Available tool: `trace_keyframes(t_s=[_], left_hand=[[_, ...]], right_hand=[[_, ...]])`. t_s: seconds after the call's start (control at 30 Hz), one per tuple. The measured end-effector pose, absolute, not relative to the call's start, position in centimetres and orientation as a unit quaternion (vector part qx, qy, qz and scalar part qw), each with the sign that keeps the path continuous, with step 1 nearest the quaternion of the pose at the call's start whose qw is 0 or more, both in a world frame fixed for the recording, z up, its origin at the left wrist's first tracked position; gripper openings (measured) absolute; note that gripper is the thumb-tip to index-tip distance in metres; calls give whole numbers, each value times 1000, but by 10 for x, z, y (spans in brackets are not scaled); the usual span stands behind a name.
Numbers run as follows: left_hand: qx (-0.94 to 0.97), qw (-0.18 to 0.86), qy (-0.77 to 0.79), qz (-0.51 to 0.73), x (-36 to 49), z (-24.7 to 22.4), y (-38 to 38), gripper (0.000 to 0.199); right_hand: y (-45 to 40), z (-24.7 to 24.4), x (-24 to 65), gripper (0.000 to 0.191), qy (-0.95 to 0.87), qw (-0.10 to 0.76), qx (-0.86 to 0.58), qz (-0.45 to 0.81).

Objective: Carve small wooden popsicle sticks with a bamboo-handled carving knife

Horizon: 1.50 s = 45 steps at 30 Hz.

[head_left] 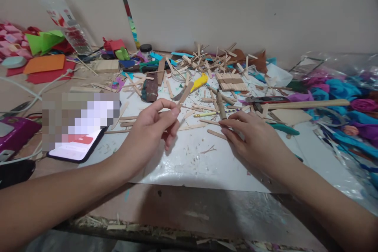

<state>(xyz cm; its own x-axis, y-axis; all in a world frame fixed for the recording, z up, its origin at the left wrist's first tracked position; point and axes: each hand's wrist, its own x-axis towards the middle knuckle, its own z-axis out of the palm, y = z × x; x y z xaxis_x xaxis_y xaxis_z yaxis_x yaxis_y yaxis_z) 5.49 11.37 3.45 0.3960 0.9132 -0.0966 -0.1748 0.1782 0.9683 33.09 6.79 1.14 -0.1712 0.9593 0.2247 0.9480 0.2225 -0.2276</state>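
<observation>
My left hand (155, 126) is closed, with a flat wooden craft stick (185, 94) pinched between thumb and fingers and pointing up and away. To its right, my right hand (251, 132) is low over the white work surface (183, 165). Its thumb and fingertips come together at the lower end of a tan, marker-like tube (221, 104). A thin stick (209, 122) and a craft stick (217, 134) lie beside those fingertips. Beyond the left hand's stick lies a yellow-handled cutter knife (199, 82). A yellow pencil (206, 114) lies between the hands.
Loose sticks (206, 57) are heaped at the back, near a bundle of sticks (232, 81). A phone (82, 134) stands on the left, with cables and a purple device (20, 134). Pliers (268, 99) and coloured paper flowers (342, 90) lie right. A plastic bottle (63, 15) leans back left.
</observation>
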Motion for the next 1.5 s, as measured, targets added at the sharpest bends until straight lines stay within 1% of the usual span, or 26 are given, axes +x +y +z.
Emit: trace_keyframes(t_s=[0.13, 0.27, 0.33, 0.43, 0.6, 0.73, 0.9, 1.03, 1.1, 1.3, 1.4, 1.43, 1.5], left_hand=[[533, 650, 367, 398, 52, 33, 116, 17], [546, 642, 368, 393, 51, 34, 117, 19], [548, 645, 370, 383, 51, 34, 116, 19], [543, 655, 364, 379, 52, 33, 114, 18], [537, 659, 346, 397, 50, 32, 115, 16], [533, 653, 352, 406, 48, 34, 115, 15], [500, 624, 365, 477, 48, 48, 114, 10], [480, 587, 367, 539, 46, 61, 119, 8], [483, 565, 367, 559, 44, 67, 122, 11], [482, 540, 337, 602, 37, 74, 129, 17], [484, 523, 307, 631, 36, 73, 132, 16], [486, 516, 300, 639, 35, 73, 133, 15], [481, 518, 293, 643, 35, 73, 134, 14]], right_hand=[[70, 13, 333, 24, -757, 161, -633, 19], [70, 18, 332, 20, -723, 185, -663, 66], [70, 22, 331, 21, -711, 203, -666, 101], [71, 29, 331, 31, -701, 227, -662, 138], [72, 38, 337, 26, -693, 236, -660, 169], [71, 39, 336, 25, -696, 218, -666, 156], [67, 35, 332, 24, -701, 223, -676, 55], [66, 29, 336, 19, -759, 136, -632, 77], [65, 26, 337, 22, -772, 114, -619, 83], [65, 26, 332, 32, -775, 130, -612, 90], [67, 31, 327, 43, -772, 153, -603, 134], [67, 32, 325, 44, -768, 168, -598, 155], [68, 35, 322, 40, -759, 197, -591, 190]])
